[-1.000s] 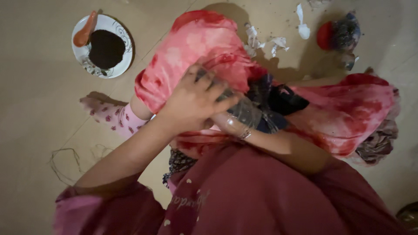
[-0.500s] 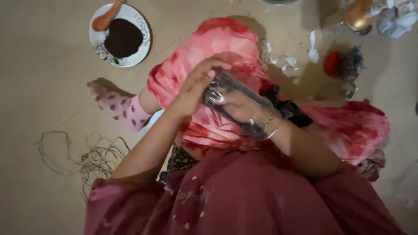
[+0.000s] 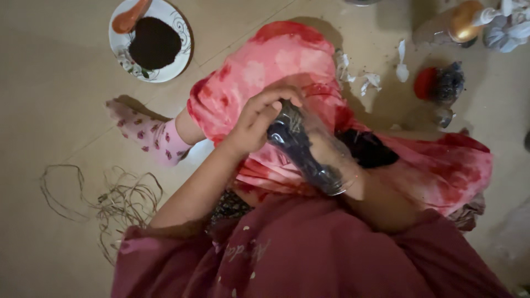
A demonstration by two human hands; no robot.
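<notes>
I sit on the floor with my knees in pink and red cloth (image 3: pixel 265 60). A clear plastic bottle (image 3: pixel 295 135), dark with soil-like material inside, lies tilted over my lap. My left hand (image 3: pixel 256 118) grips its upper, narrow end with the fingers curled over it. My right forearm (image 3: pixel 386 201) runs into the bottle's wide lower end. My right hand (image 3: pixel 334 165) sits inside the bottle and shows only dimly through the plastic, so its fingers cannot be made out.
A white patterned plate (image 3: pixel 179 58) with a dark powder heap and an orange spoon (image 3: pixel 128 16) lies at the far left. Loose thin fibres (image 3: pixel 110 198) lie on the floor at left. Torn white scraps (image 3: pixel 369 80), a red-capped dark object (image 3: pixel 439 83) and a golden object (image 3: pixel 462 19) lie at the far right.
The bottle has swung from under my left palm to a tilted pose over my lap. My left hand shifted to its upper end. My right hand has gone deeper inside.
</notes>
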